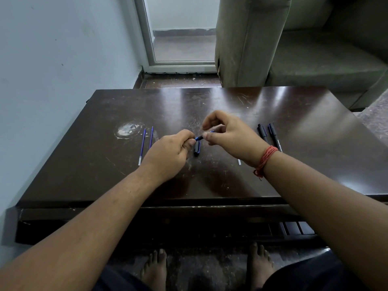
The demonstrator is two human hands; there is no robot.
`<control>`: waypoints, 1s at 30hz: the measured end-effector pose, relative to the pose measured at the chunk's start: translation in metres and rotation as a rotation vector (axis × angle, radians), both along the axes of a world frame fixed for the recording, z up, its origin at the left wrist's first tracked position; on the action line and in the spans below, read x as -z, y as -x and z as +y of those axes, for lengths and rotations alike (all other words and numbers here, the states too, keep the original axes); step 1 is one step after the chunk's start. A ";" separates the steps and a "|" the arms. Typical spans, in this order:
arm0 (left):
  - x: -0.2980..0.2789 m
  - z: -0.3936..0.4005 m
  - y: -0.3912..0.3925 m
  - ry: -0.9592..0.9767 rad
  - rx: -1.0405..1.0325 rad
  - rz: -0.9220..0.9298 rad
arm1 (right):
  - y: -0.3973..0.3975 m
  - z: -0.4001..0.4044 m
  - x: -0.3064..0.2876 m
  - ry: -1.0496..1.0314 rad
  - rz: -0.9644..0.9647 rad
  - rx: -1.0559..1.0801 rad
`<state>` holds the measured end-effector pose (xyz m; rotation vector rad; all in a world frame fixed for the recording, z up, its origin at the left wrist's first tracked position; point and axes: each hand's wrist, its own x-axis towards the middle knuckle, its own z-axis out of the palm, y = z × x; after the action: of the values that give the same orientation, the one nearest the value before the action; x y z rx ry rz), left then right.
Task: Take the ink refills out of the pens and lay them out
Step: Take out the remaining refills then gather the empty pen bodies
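Both hands meet over the middle of the dark wooden table (231, 185). My left hand (168, 152) and my right hand (228, 135) each grip one end of a blue and black pen (199, 138), held between them above the surface. A black pen cap (196, 148) lies on the table just below. Two blue ink refills (142, 147) (151, 137) lie side by side to the left. Two capped black pens (262, 132) (274, 136) lie to the right. A pale refill end (239, 162) pokes out from under my right wrist.
A pale worn patch (128, 130) marks the tabletop at the left. A light wall (63, 59) runs along the left edge, a glass door (180, 34) stands behind, and a grey sofa (304, 49) sits at the back right. My bare feet (155, 267) are under the table's front edge.
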<state>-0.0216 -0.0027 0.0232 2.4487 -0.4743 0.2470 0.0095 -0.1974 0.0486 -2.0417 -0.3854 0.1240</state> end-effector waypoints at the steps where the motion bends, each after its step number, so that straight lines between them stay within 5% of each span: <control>1: 0.000 0.000 0.000 -0.002 0.001 -0.004 | 0.001 0.001 0.001 0.018 0.014 0.021; 10: 0.003 0.002 -0.002 0.015 0.000 -0.018 | 0.001 0.000 -0.006 -0.157 0.141 0.091; 19: 0.005 0.011 -0.006 0.072 -0.118 -0.017 | -0.009 -0.016 -0.009 -0.280 0.059 0.339; 25: 0.007 0.008 -0.010 0.229 -0.233 0.020 | -0.010 -0.004 0.017 0.344 -0.161 0.295; 30: 0.008 0.002 -0.008 0.232 -0.221 0.025 | -0.005 0.023 0.033 0.609 -0.197 0.188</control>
<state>-0.0138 -0.0007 0.0150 2.2713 -0.1526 0.3429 0.0148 -0.1739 0.0160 -2.6925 -0.2956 -0.0889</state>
